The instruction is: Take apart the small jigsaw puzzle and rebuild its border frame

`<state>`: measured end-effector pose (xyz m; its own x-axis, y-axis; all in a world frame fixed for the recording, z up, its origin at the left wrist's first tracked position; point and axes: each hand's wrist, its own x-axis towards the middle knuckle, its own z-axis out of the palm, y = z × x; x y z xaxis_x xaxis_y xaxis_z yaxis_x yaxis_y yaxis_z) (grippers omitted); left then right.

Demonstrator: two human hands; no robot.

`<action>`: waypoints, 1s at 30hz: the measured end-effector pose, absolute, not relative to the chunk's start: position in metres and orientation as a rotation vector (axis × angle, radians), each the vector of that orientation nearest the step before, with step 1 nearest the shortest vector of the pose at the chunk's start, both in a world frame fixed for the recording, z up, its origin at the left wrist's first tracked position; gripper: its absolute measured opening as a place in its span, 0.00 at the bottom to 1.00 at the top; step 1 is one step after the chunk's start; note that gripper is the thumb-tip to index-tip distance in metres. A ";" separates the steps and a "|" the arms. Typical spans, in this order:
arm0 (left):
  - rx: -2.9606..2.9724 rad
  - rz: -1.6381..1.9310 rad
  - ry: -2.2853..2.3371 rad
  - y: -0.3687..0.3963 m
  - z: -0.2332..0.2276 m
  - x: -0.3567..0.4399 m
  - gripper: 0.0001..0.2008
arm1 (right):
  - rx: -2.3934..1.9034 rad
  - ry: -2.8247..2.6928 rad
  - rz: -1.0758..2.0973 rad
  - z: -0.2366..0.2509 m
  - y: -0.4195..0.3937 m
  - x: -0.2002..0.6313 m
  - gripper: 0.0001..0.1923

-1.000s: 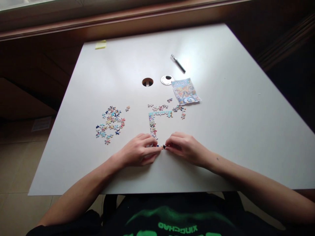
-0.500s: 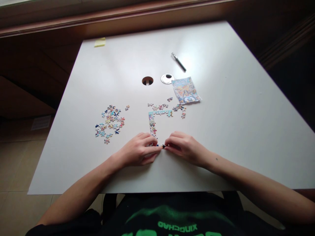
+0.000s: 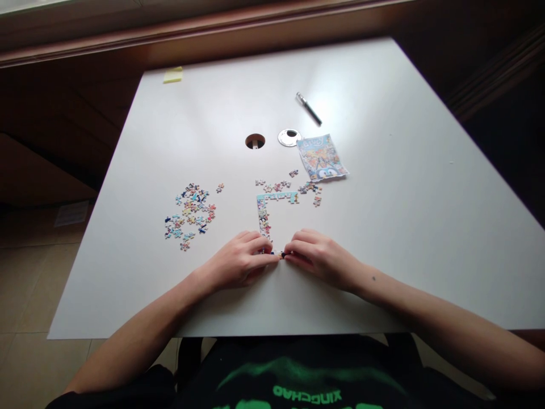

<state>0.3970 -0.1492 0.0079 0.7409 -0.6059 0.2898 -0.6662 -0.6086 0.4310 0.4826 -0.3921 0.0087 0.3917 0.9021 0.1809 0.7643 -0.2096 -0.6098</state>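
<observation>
Joined jigsaw pieces form a partial puzzle border (image 3: pixel 263 215), with a light-blue top strip and a colourful left side running down toward me. At its lower end my left hand (image 3: pixel 243 258) is closed, fingertips pressing on the bottom row of the border. My right hand (image 3: pixel 319 257) pinches a dark puzzle piece (image 3: pixel 284 255) against the right end of that row. Fingers cover most of the row, so whether the piece is locked in cannot be seen.
Left of the border lies a pile of loose puzzle pieces (image 3: pixel 193 210). More pieces (image 3: pixel 276 186) lie just above the top strip. Beyond are a picture sheet (image 3: pixel 323 158), a round metal cover (image 3: pixel 288 137), a cable hole (image 3: pixel 255 141), a marker (image 3: pixel 309 108) and yellow sticky notes (image 3: pixel 172 75).
Both hands stay in nearly the same place at the bottom row. Only a very slight shift of the fingers and the view shows.
</observation>
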 end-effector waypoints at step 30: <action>2.532 0.127 -0.968 -0.155 0.009 0.396 0.23 | -2.091 -1.354 0.295 0.013 -0.394 0.495 0.05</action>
<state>0.3960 -0.1549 0.0094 0.7529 -0.6160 0.2315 -0.6549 -0.6669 0.3555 0.4954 -0.3944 0.0127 0.4488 0.8822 0.1427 0.7430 -0.2797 -0.6080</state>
